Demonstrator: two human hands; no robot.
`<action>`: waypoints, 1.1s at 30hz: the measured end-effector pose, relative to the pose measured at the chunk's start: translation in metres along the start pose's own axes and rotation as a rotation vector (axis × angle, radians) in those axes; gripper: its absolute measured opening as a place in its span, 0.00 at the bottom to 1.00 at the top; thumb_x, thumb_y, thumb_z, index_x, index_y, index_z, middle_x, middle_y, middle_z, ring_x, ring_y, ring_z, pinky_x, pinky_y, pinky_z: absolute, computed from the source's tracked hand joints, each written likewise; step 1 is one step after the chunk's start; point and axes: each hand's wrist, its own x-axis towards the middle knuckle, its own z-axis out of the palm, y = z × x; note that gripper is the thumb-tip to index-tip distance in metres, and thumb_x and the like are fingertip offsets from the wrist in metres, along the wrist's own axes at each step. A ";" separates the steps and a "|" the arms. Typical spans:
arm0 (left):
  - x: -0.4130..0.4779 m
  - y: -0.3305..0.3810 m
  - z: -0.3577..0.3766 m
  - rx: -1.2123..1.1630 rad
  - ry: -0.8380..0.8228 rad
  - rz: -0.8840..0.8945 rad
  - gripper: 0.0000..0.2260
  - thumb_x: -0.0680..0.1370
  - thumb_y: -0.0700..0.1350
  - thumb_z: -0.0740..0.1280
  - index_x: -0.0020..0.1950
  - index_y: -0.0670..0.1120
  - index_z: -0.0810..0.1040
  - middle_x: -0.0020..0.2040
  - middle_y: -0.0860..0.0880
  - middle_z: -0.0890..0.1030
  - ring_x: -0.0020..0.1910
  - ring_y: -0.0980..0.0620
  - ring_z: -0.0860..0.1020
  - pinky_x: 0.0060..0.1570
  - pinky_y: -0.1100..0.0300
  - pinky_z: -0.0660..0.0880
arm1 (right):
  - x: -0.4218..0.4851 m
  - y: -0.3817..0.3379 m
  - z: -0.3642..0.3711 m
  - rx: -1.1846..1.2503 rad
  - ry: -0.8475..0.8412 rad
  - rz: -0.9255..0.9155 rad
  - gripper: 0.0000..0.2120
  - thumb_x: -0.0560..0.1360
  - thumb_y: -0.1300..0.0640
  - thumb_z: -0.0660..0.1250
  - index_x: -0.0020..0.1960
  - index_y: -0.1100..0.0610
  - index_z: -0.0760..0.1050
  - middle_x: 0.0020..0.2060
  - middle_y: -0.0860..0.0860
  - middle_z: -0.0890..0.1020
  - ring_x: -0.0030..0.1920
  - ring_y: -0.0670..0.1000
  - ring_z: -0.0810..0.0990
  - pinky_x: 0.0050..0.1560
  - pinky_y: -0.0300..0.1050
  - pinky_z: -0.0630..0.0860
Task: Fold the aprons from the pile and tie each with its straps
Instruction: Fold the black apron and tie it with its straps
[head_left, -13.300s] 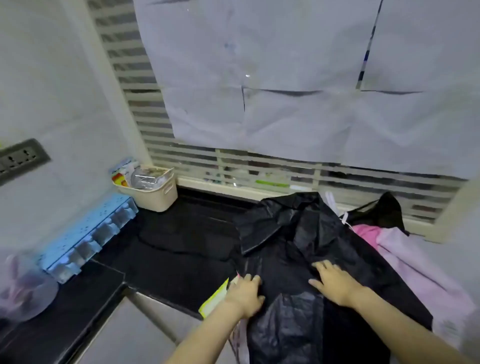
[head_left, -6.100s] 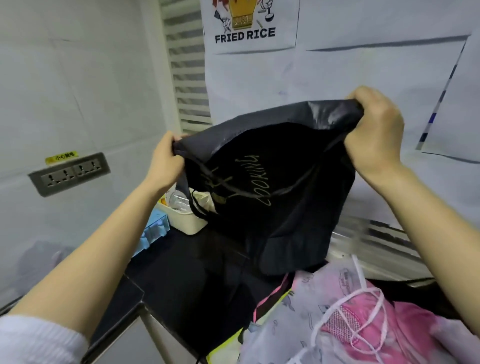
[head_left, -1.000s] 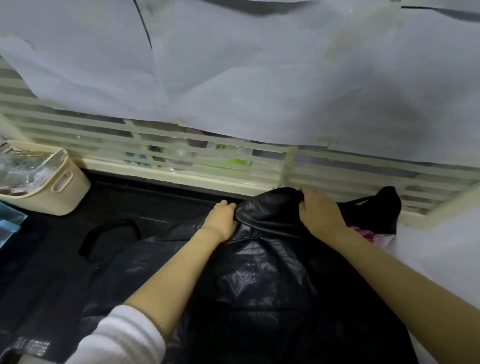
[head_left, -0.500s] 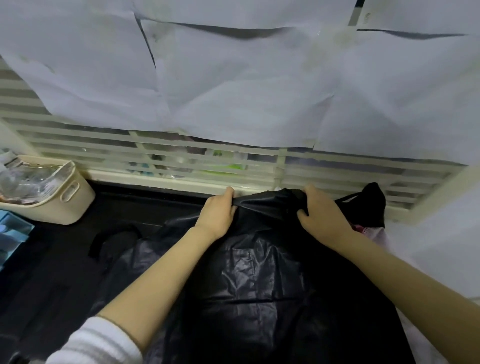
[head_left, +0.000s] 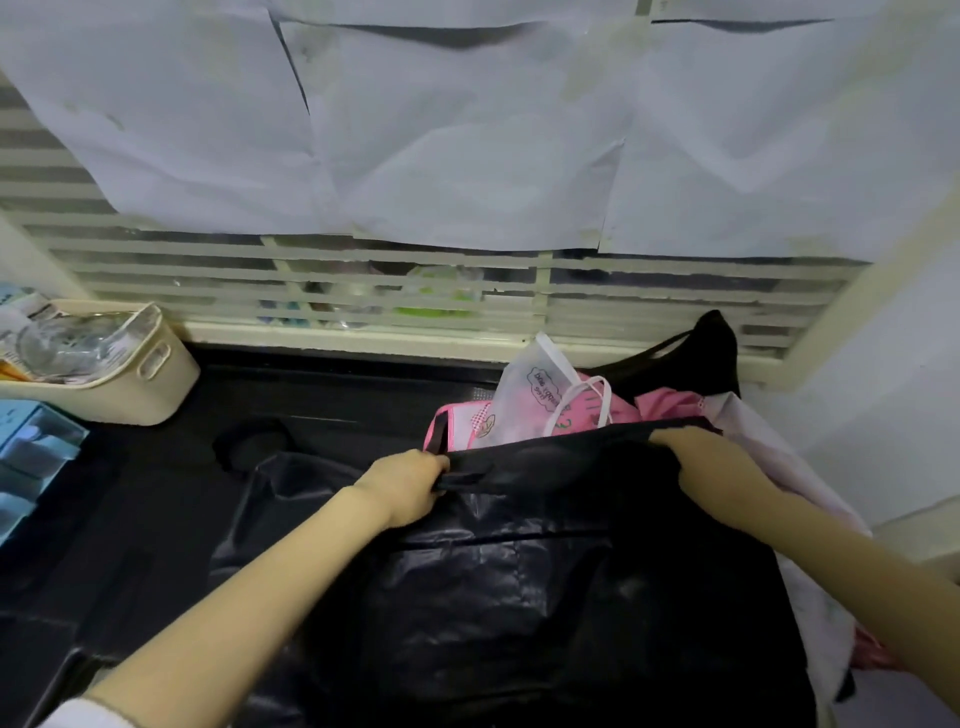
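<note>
Two hands are gripping the far edge of a black apron (head_left: 519, 597). The left hand (head_left: 408, 488) is closing its fingers (head_left: 434, 465) tight around a bunched corner of that edge, where a flat black strap (head_left: 467, 477) is running out toward the other hand. The right hand (head_left: 698, 462) is clasping the opposite corner, its fingertips curling under the fabric and hiding there, so how tightly it is pinching cannot be told. Between the two grips the edge is stretching in a nearly straight line, and the shiny, creased body of the apron is spreading from it back toward the person, covering a dark countertop (head_left: 130, 519).

Just beyond the held edge, a pile of aprons (head_left: 550, 410) is lying: pink and white fabric with a looping white strap (head_left: 582, 400), and a black piece (head_left: 706, 358) rising behind it against a slatted window grille (head_left: 363, 270). Past the left hand, a black strap loop (head_left: 249, 441) is lying on the counter. Farther out on that side a cream basket (head_left: 130, 384) is sitting near the grille, with a blue plastic holder (head_left: 31, 457) just beside it. White paper sheets (head_left: 467, 130) are hanging over the upper part of the grille.
</note>
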 end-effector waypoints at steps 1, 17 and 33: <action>-0.004 0.000 0.005 -0.024 -0.015 0.003 0.09 0.79 0.46 0.61 0.58 0.47 0.74 0.58 0.44 0.78 0.59 0.43 0.75 0.55 0.54 0.72 | -0.007 0.003 0.002 -0.006 -0.059 0.009 0.16 0.72 0.67 0.60 0.55 0.55 0.79 0.50 0.52 0.82 0.52 0.53 0.80 0.54 0.48 0.75; -0.030 0.026 0.074 -0.339 -0.554 0.180 0.13 0.79 0.52 0.63 0.55 0.44 0.76 0.41 0.48 0.79 0.37 0.55 0.77 0.43 0.65 0.71 | -0.036 0.001 0.010 0.037 -1.042 0.078 0.25 0.74 0.52 0.69 0.69 0.52 0.67 0.60 0.48 0.78 0.57 0.46 0.78 0.61 0.38 0.72; 0.017 -0.021 0.063 -0.446 0.048 -0.181 0.15 0.79 0.42 0.64 0.65 0.44 0.72 0.57 0.40 0.77 0.54 0.41 0.78 0.50 0.57 0.74 | 0.032 -0.032 0.043 -0.107 -0.251 0.115 0.13 0.79 0.50 0.60 0.59 0.56 0.74 0.57 0.52 0.78 0.54 0.54 0.77 0.49 0.46 0.71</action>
